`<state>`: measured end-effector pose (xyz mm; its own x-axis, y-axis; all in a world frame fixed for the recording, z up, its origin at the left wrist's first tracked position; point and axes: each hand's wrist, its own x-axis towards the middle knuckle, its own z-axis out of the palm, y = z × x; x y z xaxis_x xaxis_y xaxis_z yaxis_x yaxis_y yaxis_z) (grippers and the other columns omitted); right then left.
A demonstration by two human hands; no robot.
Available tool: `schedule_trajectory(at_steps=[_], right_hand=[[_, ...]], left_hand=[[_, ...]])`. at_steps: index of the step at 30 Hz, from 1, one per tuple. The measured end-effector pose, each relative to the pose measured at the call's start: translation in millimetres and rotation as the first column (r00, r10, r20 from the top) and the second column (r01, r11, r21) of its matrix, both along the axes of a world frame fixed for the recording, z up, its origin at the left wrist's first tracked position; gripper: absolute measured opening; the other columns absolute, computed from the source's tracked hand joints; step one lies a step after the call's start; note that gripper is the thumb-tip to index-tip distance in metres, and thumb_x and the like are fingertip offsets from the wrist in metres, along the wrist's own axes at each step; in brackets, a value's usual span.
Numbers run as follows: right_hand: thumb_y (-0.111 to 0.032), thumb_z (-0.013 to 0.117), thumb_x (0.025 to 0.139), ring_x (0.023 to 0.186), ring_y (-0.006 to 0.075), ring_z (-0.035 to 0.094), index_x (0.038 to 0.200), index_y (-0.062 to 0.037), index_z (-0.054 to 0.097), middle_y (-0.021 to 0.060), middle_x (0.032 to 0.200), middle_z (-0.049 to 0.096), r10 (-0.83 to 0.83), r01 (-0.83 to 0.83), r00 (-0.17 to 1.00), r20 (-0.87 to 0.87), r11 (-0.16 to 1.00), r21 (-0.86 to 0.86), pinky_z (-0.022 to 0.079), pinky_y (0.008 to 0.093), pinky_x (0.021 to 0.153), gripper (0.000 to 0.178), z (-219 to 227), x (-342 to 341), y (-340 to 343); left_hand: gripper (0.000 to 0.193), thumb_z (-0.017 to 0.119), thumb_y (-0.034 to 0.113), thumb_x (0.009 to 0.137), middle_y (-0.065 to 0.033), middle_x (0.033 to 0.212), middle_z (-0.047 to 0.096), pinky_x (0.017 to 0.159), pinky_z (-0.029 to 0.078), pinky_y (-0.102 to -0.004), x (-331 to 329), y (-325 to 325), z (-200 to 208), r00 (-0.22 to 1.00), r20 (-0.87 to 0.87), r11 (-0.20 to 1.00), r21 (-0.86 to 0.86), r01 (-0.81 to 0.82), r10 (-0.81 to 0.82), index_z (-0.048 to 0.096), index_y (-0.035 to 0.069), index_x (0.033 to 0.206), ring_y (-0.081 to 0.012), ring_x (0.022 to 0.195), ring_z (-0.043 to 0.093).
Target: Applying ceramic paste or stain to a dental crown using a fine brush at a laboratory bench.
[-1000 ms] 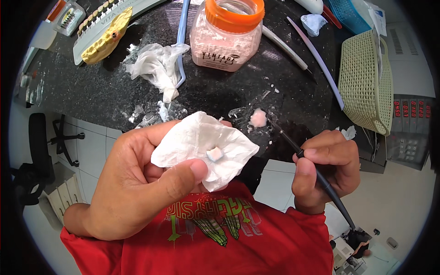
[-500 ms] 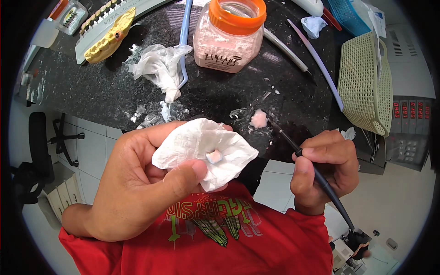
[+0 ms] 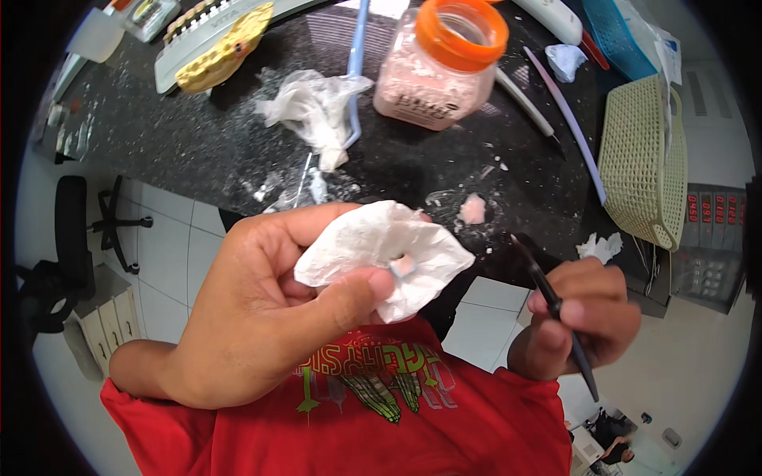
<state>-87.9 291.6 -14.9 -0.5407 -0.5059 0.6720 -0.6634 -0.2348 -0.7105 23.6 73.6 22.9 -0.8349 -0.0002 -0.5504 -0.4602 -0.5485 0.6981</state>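
My left hand (image 3: pixel 254 317) grips a folded white tissue (image 3: pixel 341 246), thumb on top and fingers underneath. A small pink-and-white piece that looks like a dental crown (image 3: pixel 405 265) rests on the tissue beside my thumb tip. To the right, my right hand (image 3: pixel 594 317) holds a slim black brush (image 3: pixel 541 279) between thumb and fingers, its tip pointing up and left. That tip is a little right of and below a blob of pink paste (image 3: pixel 472 209) on the dark worktop (image 3: pixel 214 155), apart from it. Motion blurs my right hand slightly.
Beyond my hands stands an orange-rimmed jar of pink powder (image 3: pixel 432 87). A crumpled tissue (image 3: pixel 313 107) lies by a blue-handled tool (image 3: pixel 357 47). A yellow dental model (image 3: pixel 226 55) is at far left, a green basket (image 3: pixel 639 159) at right. White smears mark the worktop.
The brush tip has drawn away from the pink paste and the brush has turned steeper. My view has shifted, so the worktop things appear farther right. The left hand still holds the tissue.
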Motion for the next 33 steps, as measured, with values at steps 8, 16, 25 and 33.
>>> schedule_trajectory(at_steps=[8,16,25,33], right_hand=[[-0.005,0.075,0.069,0.062,0.0204,0.064,0.084,-0.0022,0.062,0.0105,0.076,0.061,0.083,-0.066,0.993,-0.078,0.978,0.197,0.055,0.0263,0.052,0.020,20.6,11.4,-19.4],[0.001,0.077,0.061,0.053,0.0171,0.061,0.085,-0.0029,0.060,0.0077,0.069,0.060,0.064,-0.062,0.998,-0.009,0.988,0.141,0.049,0.0249,0.044,0.030,12.9,11.8,-29.5],[0.003,0.078,0.061,0.055,0.0171,0.061,0.088,-0.0021,0.060,0.0078,0.069,0.060,0.128,-0.128,0.992,0.009,0.977,0.168,0.050,0.0253,0.045,0.032,13.6,7.8,-29.9],[0.003,0.077,0.062,0.056,0.0173,0.062,0.089,-0.0025,0.060,0.0081,0.071,0.061,0.136,-0.136,0.991,0.013,0.972,0.193,0.051,0.0255,0.047,0.032,14.6,7.7,-30.1]], left_hand=[[0.050,0.061,0.010,0.087,-0.0166,0.120,0.058,0.096,0.046,-0.0333,1.8,5.4,2.4,0.995,-0.067,0.997,0.020,-0.076,0.078,0.042,-0.009,0.130,-0.0196,0.109,0.058],[0.051,0.057,0.010,0.090,-0.0170,0.123,0.054,0.098,0.045,-0.0336,5.0,8.5,-1.0,0.985,-0.124,0.992,0.046,-0.118,0.123,0.037,-0.009,0.133,-0.0200,0.112,0.055],[0.050,0.056,0.011,0.091,-0.0160,0.120,0.056,0.095,0.046,-0.0325,3.5,3.0,-4.6,0.986,-0.142,0.996,0.040,-0.079,0.084,0.038,-0.008,0.133,-0.0188,0.109,0.057],[0.047,0.057,0.011,0.091,-0.0149,0.121,0.057,0.094,0.047,-0.0312,2.6,1.9,-3.5,0.987,-0.145,0.997,0.033,-0.072,0.076,0.041,-0.008,0.131,-0.0173,0.108,0.058]])
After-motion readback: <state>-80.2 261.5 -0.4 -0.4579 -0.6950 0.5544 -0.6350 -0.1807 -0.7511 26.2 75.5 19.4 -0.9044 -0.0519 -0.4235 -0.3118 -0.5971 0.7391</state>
